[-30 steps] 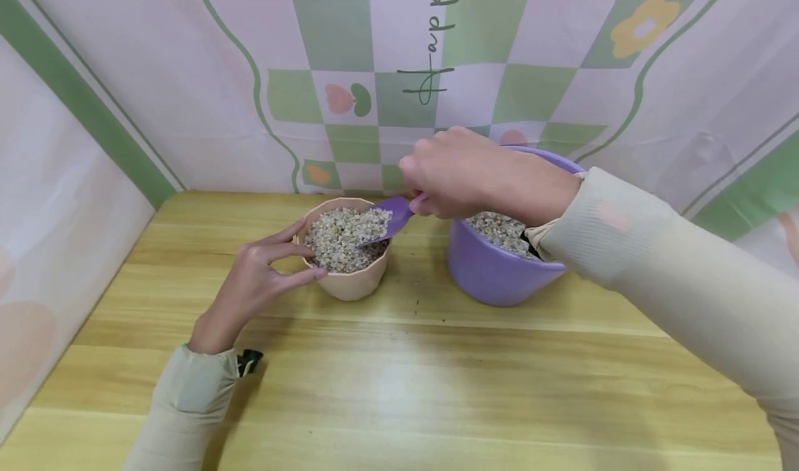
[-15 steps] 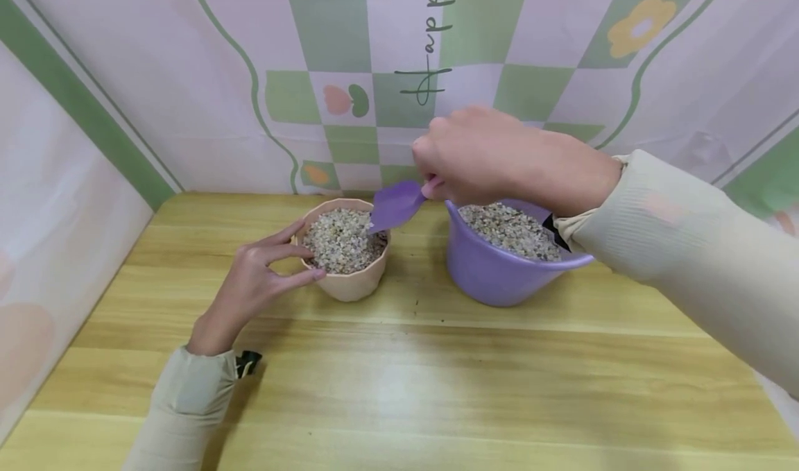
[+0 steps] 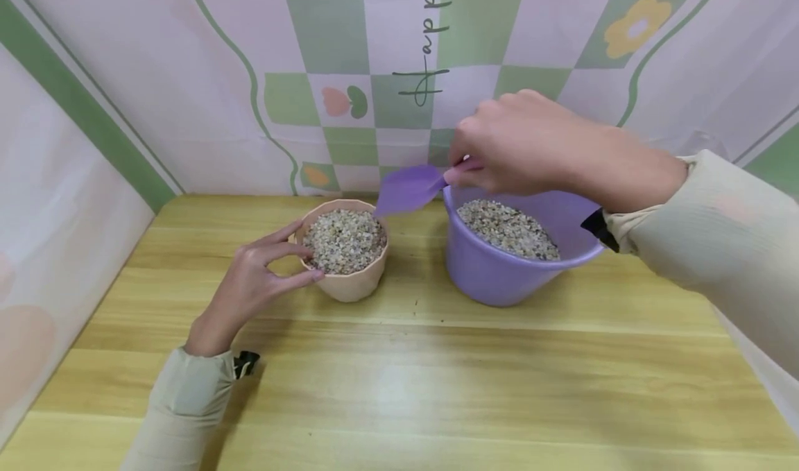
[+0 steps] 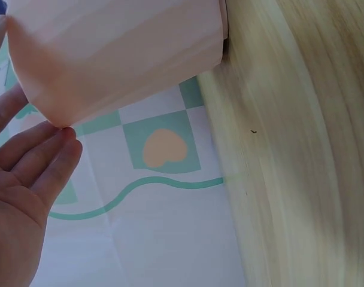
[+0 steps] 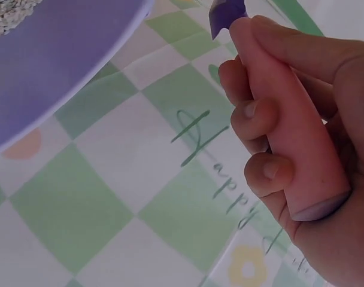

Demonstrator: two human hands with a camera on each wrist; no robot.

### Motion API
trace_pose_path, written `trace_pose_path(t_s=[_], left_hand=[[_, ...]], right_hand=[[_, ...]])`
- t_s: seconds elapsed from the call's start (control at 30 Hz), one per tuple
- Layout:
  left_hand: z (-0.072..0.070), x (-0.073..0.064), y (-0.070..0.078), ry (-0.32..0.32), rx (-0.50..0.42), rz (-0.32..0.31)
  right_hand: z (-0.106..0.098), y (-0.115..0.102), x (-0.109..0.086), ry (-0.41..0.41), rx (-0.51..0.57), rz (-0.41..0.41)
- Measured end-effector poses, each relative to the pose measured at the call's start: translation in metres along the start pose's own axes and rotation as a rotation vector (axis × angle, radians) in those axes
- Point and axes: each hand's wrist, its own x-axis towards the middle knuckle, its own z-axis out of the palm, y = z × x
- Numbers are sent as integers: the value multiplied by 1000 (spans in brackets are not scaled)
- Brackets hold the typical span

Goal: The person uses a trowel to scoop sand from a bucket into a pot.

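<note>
Stability looks to be why the left hand (image 3: 252, 277), fingers extended rather than wrapped, touches the left of the peach pot (image 3: 351, 288), which holds gravel (image 3: 346, 241) before a patterned cloth (image 3: 327, 34). Beside the pot's right rim hangs a purple scoop (image 3: 408, 189); the right hand (image 3: 524, 141) curls round its pink handle (image 5: 296, 125), likely for control. Farther right of the pot, that hand partly hides the back rim of a purple bucket (image 3: 490, 280) of gravel.
</note>
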Motion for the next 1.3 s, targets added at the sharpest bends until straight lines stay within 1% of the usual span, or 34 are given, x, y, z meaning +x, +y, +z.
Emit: trace_pose_path(t_s=[0.17,0.3,0.4,0.63,0.8,0.9,1.03,1.2,1.3], left_hand=[[-1,3,1,2,-24,10],[-3,7,4,3,0,-4],[-5,13,8,10,8,-7],[0,29,17,13,5,-5],[7,41,24,18,6,4],[12,47,27,3,4,15],[17,54,31,-21,-3,10],[20,64,35,-53,6,7],[21,72,39,-70,12,9]], right_hand=[[3,8,-12,27,43,37],[6,12,-21,32,66,64],[10,17,-28,50,73,81],[22,34,-45,145,66,81],[27,42,-56,169,72,123],[29,45,-62,175,72,137],[33,48,-69,164,97,159],[39,52,-76,149,132,189],[42,55,-81,165,122,193]])
